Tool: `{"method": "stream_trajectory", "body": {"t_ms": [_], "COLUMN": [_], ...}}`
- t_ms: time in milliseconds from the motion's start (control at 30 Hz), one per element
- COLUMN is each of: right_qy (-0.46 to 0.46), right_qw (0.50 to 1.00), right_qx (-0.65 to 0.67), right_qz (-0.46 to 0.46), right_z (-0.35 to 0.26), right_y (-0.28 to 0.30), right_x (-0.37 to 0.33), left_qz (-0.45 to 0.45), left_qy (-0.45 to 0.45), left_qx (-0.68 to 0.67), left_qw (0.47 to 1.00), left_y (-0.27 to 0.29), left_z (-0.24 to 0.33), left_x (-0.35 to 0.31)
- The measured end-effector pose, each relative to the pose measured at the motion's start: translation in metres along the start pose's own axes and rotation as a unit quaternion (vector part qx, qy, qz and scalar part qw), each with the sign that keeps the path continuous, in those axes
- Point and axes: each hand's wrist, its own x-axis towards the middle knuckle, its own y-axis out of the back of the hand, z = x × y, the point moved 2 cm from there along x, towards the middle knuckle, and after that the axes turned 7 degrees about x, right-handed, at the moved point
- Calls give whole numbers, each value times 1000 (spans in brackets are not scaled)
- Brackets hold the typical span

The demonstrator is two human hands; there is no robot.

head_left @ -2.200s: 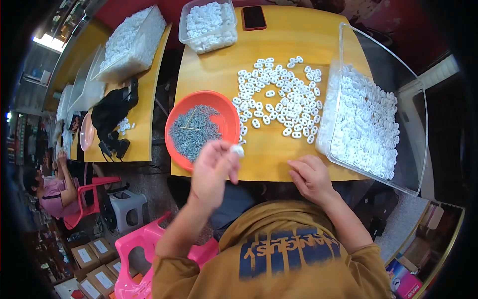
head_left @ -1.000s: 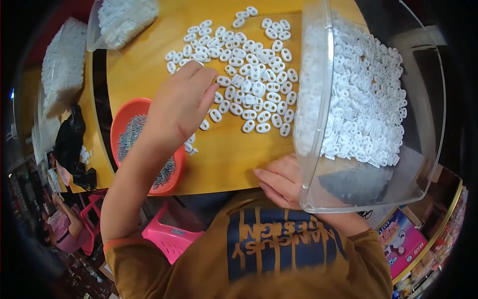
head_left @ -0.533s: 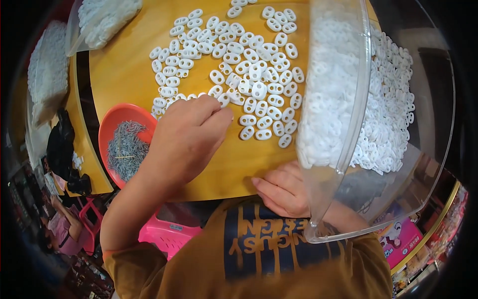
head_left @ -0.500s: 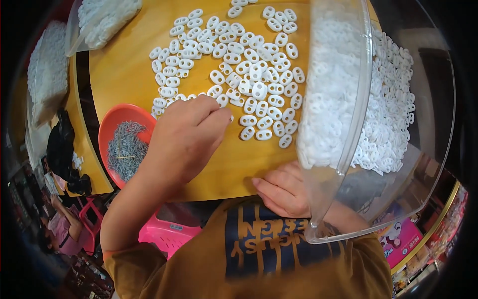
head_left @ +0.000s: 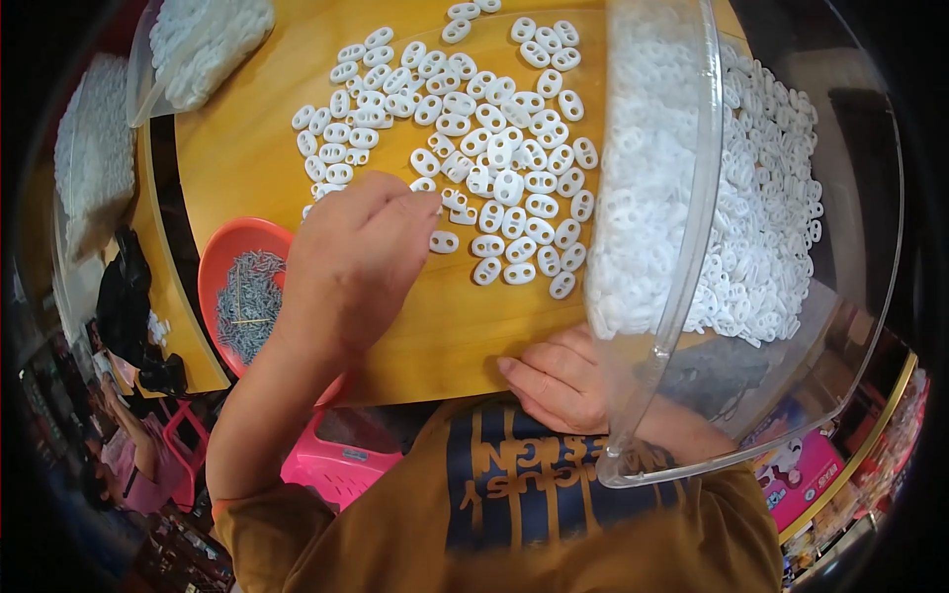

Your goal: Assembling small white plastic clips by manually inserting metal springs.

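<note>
My left hand hovers over the near left part of the scattered white plastic pieces, small ovals with two holes each. Its fingers are curled in a pinch, with their tips mostly hidden behind the hand; whether a piece is between them I cannot make out. One white two-hole piece lies alone on the table just right of that hand. At the table's near edge, my right hand rests with loosely extended fingers, holding nothing visible.
Left of my left forearm stands an orange bowl of small grey metal parts. A large clear tub with many white pieces leans over the table's right side. Bags of white pieces lie at far left. A person sits at lower left.
My left hand has shifted left, uncovering the single white piece that it mostly hid before. My right hand stays at the table edge. The whole view has moved slightly.
</note>
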Motion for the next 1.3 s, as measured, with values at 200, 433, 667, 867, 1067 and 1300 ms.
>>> {"method": "stream_trajectory", "body": {"t_ms": [200,433,667,867,1067,1300], "right_qy": [1,14,11,-32,-95,42], "right_qw": [1000,1000,1000,999,961,977], "right_qx": [0,19,-9,38,251,209], "right_qz": [-18,20,14,-9,72,18], "right_z": [0,0,-5,-16,-61,-92], "right_y": [-2,0,4,11,22,9], "right_x": [-3,5,8,13,30,52], "left_qz": [-3,-91,-45,39,-29,31], "left_qy": [-14,-68,-171,-16,281,304], "left_qx": [-14,111,157,-24,-640,-703], "left_qw": [1000,987,972,999,715,642], "left_y": [-6,3,-4,21,35,37], "left_z": [-1,10,11,27,66,85], "left_x": [6,19,19,-9,-95,-145]}}
